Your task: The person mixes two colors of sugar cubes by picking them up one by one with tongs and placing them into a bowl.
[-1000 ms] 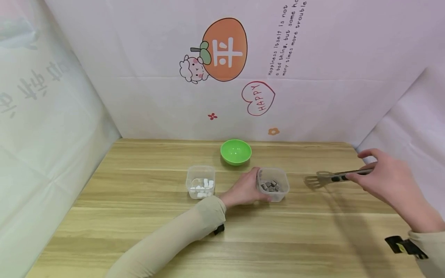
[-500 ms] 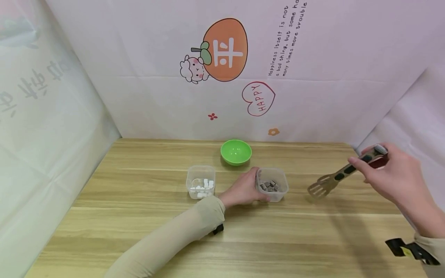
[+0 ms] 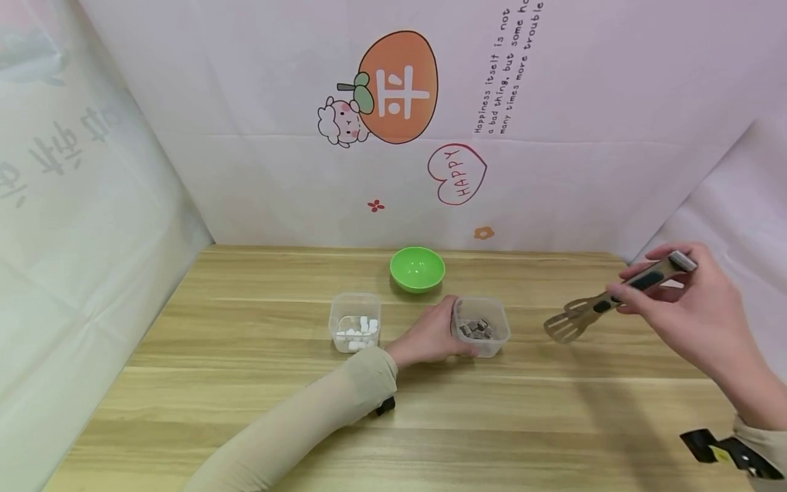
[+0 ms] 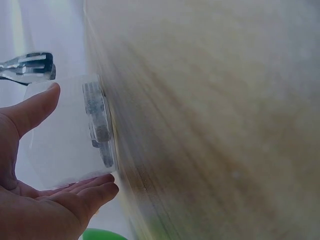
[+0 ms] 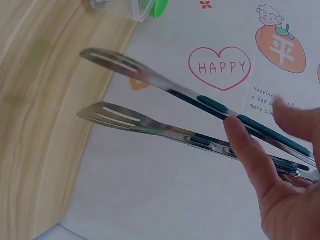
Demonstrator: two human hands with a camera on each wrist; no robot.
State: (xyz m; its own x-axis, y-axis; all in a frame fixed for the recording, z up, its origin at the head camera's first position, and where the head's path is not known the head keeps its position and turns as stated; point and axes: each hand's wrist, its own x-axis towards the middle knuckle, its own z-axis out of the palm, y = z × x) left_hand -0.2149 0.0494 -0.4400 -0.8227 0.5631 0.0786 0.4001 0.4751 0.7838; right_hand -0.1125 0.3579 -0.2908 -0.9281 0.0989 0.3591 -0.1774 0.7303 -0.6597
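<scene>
My left hand (image 3: 430, 333) holds a clear plastic container (image 3: 499, 328) on the table, thumb on one side and fingers on the other. Several dark grey cubes (image 3: 477, 329) lie at its bottom, and they show through the wall in the left wrist view. My right hand (image 3: 701, 307) grips metal tongs (image 3: 598, 305) with dark green inlays, to the right of the container. The slotted heads of the tongs point down and left, above the table. In the right wrist view the two arms of the tongs (image 5: 172, 134) stand apart, with nothing between them.
Left of my left hand stands a second clear container (image 3: 354, 307) with several small white pieces (image 3: 364, 326). A green bowl (image 3: 417, 270) sits behind, between the two containers. White printed cloth (image 3: 277, 184) rises at the back edge of the wooden table (image 3: 246, 383).
My right hand has turned the tongs from nearly level to slanting, handle end up and heads lower left. My left hand stays at the container, which has shifted very slightly left.
</scene>
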